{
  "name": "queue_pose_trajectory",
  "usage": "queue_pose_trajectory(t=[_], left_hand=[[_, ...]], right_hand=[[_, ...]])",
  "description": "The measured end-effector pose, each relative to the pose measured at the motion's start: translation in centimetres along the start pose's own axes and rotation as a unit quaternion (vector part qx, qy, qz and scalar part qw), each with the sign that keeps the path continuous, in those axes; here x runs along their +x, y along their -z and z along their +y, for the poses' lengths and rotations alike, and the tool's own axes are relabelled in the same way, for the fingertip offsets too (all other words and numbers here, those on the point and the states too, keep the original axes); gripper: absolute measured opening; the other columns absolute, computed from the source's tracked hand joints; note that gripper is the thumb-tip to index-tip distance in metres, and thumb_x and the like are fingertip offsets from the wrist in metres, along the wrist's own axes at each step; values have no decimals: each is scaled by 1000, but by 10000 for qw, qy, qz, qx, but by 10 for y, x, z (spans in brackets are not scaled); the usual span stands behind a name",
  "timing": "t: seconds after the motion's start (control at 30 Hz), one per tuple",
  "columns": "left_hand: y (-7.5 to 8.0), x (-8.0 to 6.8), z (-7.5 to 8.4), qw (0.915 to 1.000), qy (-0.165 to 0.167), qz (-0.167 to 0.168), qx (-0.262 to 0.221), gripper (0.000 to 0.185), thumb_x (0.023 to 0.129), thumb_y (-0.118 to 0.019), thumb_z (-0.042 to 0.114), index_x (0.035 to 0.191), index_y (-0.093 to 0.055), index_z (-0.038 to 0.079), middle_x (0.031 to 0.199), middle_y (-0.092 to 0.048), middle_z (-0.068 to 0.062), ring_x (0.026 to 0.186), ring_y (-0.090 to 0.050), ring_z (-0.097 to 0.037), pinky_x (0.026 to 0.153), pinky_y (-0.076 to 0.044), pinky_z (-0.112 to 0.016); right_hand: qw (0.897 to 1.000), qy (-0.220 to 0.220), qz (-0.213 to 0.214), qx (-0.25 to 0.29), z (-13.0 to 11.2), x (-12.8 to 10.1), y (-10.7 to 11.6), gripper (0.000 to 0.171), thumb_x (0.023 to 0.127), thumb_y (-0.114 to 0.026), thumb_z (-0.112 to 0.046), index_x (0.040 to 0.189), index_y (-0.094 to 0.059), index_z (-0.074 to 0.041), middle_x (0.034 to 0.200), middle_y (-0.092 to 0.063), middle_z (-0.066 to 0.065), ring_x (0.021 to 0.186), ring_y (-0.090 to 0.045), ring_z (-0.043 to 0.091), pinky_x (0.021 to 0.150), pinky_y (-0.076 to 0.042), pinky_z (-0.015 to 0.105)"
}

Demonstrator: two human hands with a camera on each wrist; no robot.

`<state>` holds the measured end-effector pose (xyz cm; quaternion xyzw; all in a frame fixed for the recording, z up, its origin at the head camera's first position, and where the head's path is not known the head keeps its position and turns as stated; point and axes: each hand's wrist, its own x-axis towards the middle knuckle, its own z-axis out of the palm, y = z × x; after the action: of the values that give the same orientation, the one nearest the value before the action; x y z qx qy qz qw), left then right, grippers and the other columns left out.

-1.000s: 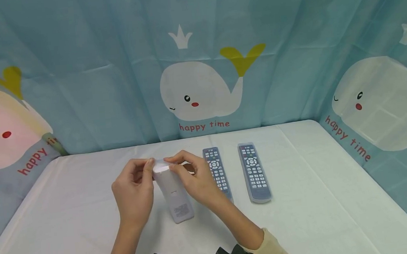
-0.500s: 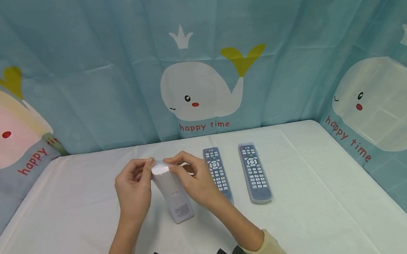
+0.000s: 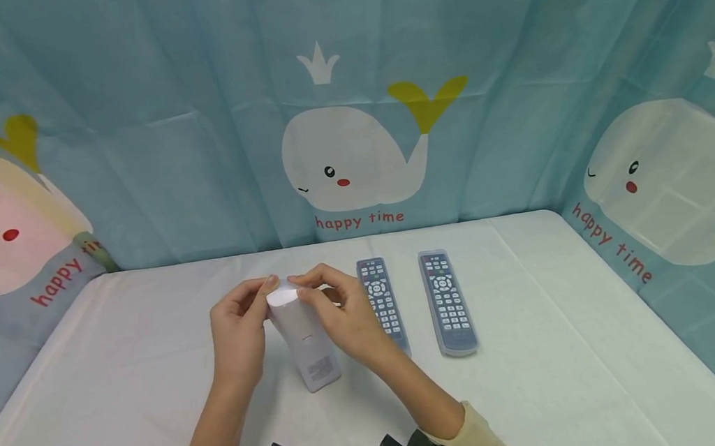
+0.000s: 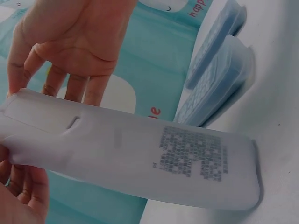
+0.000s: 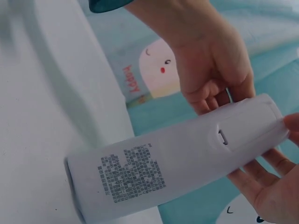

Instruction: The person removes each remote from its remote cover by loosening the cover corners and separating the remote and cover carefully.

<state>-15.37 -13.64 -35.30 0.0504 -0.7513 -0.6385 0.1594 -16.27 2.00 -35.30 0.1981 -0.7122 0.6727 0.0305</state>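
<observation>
Backdrop curtain printed with whales; "happy time" legible in red under the centre whale, partly repeated at left and right edges.

White remote stands tilted, back side toward the head camera, lower end resting on the white surface, upper end raised between both hands. A block of grey printed text on its back near the lower end; too fine to read in any view. Small slot of a battery-cover latch near the upper end.

Left hand: grip closed on the upper end from the left, thumb and fingertips pinching the top edge. Right hand: grip likewise curled on the upper end from the right, fingers behind the body.

Two dark grey remotes lie face up, parallel, to the right: nearer remote just beside the right hand, partly covered by it; far remote in a clear sleeve, well apart from the hands.

Left wrist view: back label and latch slot close up, opposite hand's fingers behind the upper end, the two remotes edge-on beyond. Right wrist view: same back face, left hand gripping from the far side. Only the head view shows the keypads
</observation>
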Motion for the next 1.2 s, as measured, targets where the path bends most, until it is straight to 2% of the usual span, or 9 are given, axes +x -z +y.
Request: queue_pose_trajectory(t=[0.1, 0.2, 0.3, 0.4, 0.53, 0.67, 0.83, 1.07, 1.2], left_hand=[[1, -1, 3, 9993, 353, -132, 62, 32, 108, -63, 24, 122, -73, -3, 103, -71, 6, 94, -64, -11, 80, -55, -17], [1, -2, 7, 9981, 532, -276, 143, 38, 110, -59, 29, 126, -71, -2, 115, -70, -3, 100, -62, -11, 83, -55, -17], [2, -4, 12, 9970, 581, -475, 202, 41, 111, -56, 34, 131, -70, 0, 127, -67, -9, 107, -60, -11, 87, -53, -18], [5, -5, 16, 9954, 549, -727, 290, 38, 108, -63, 32, 134, -68, 4, 132, -66, -9, 109, -61, -11, 89, -52, -20], [10, -4, 17, 9926, 478, -1045, 395, 39, 102, -74, 25, 136, -67, 7, 128, -66, -4, 106, -63, -10, 89, -52, -20], [14, -1, 16, 9916, 383, -1205, 282, 40, 100, -76, 21, 135, -67, 5, 122, -67, 4, 107, -63, -11, 89, -54, -21], [15, 0, 15, 9915, 288, -1244, 234, 39, 98, -77, 18, 133, -68, 3, 118, -67, 7, 107, -63, -12, 88, -55, -21], [15, 0, 16, 9900, 35, -1330, 476, 36, 97, -80, 19, 128, -69, 3, 118, -67, 4, 108, -64, -15, 88, -55, -24], [13, 0, 16, 9897, -34, -1319, 550, 35, 96, -80, 19, 127, -70, 4, 117, -68, 3, 107, -64, -15, 89, -55, -25]], right_hand=[[10000, -37, -28, 10, 0, 0, 1, 18, 105, -58, -10, 113, -72, -3, 128, -73, 11, 92, -69, 12, 85, -56, 29], [10000, -56, -36, -15, -1, -1, 3, 17, 105, -57, -9, 113, -71, -3, 130, -73, 11, 95, -69, 14, 86, -56, 30], [10000, -42, -20, -81, -1, -1, 3, 15, 105, -57, -9, 111, -70, -4, 132, -73, 10, 96, -68, 15, 85, -57, 30], [9999, 39, 25, -145, 0, 0, 4, 14, 105, -57, -9, 108, -70, -4, 132, -73, 11, 97, -66, 14, 83, -57, 30], [9997, 142, 96, -190, 1, 1, 4, 13, 105, -58, -8, 105, -69, -3, 130, -74, 12, 100, -66, 16, 84, -57, 30], [9996, 167, 118, -183, 1, 1, 2, 13, 105, -57, -9, 104, -68, -3, 130, -73, 14, 107, -69, 23, 85, -57, 30], [9997, 130, 141, -139, -1, 0, 0, 14, 106, -54, -9, 104, -66, -3, 131, -73, 14, 111, -70, 27, 85, -57, 31], [9998, 32, 167, -88, 0, 0, 1, 16, 107, -51, -9, 102, -65, -2, 129, -73, 14, 110, -66, 23, 84, -53, 32], [9996, -143, 217, -90, 0, 1, 3, 18, 107, -50, -11, 102, -65, -2, 129, -73, 13, 108, -65, 21, 81, -57, 32]])
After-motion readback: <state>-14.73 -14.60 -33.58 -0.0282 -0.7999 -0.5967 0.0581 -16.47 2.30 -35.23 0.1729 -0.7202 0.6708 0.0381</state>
